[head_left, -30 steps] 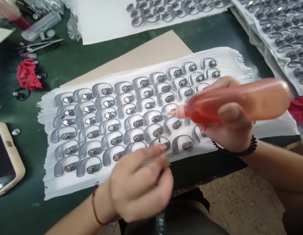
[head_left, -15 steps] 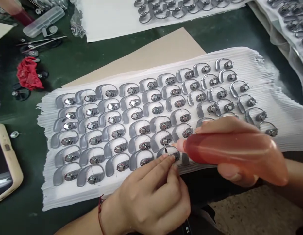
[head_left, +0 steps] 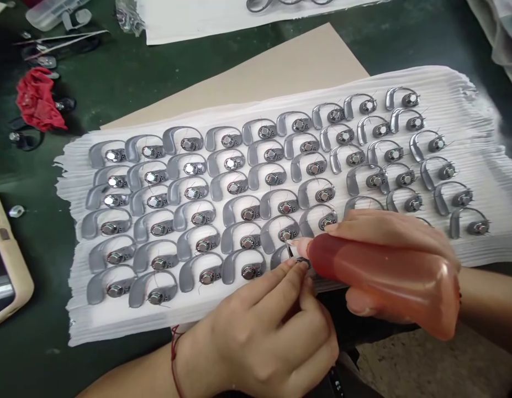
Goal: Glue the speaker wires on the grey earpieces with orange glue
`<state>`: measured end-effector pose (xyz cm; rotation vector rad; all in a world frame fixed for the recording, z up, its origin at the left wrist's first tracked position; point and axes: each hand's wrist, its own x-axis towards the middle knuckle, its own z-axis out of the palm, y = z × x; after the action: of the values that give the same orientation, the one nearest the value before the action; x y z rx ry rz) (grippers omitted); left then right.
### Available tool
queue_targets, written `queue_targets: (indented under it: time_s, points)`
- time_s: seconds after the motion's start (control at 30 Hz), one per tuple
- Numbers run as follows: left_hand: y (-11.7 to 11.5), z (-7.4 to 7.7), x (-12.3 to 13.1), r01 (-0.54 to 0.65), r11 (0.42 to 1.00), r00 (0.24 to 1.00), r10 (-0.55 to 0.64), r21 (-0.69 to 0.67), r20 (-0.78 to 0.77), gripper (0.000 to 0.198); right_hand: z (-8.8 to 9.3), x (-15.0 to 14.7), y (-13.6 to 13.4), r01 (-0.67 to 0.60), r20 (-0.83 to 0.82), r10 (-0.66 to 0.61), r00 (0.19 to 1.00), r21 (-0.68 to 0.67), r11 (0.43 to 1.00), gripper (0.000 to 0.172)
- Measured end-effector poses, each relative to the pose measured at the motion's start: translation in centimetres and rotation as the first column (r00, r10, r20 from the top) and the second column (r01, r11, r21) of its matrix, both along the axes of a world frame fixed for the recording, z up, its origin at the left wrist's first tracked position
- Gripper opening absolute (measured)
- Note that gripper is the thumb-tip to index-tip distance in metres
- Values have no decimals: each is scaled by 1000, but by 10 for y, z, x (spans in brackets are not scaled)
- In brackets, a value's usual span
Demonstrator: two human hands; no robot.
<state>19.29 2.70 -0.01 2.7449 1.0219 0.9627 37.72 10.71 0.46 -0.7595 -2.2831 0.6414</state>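
Observation:
My left hand [head_left: 272,326], with a red cord at the wrist, pinches black tweezers [head_left: 289,250]. Their thin tip reaches a round metal speaker on a grey ear-hook earphone shell [head_left: 269,235]. My right hand [head_left: 396,235] wraps around a soft squeeze bottle [head_left: 384,271] of reddish liquid, lying almost level. Its narrow nozzle [head_left: 302,246] points left at the same shell, close to the tweezers' tip. Whether the nozzle touches the shell I cannot tell. Both hands and the bottle cover some shells in the front rows.
Several rows of similar shells lie on a white foam sheet [head_left: 127,323]. Behind it is a beige board [head_left: 280,72]. To the left are a phone [head_left: 7,265], a red cloth [head_left: 39,102], long thin tools [head_left: 69,37] and a clear plastic case [head_left: 52,12] on the dark green table [head_left: 94,83].
The view has shifted, so the sheet's right side shows further right. The bottle's rear end has swung lower and towards the left. Both hands stay at the same shell.

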Motion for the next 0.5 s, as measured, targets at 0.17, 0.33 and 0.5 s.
queue_targets:
  time_s: [0.17,0.33,0.5]
  points:
    - [0,0,0,14,1000,1000,-13,-21,6,5,1,1,1,-33,-23,35,999,51,998,40]
    - [1,1,-1,20,999,1000,-20,-32,6,6,5,0,0,-11,77,5,997,78,997,38]
    - [2,3,-2,30,999,1000,-30,-35,-7,4,5,0,-2,7,19,-8,1000,35,999,38]
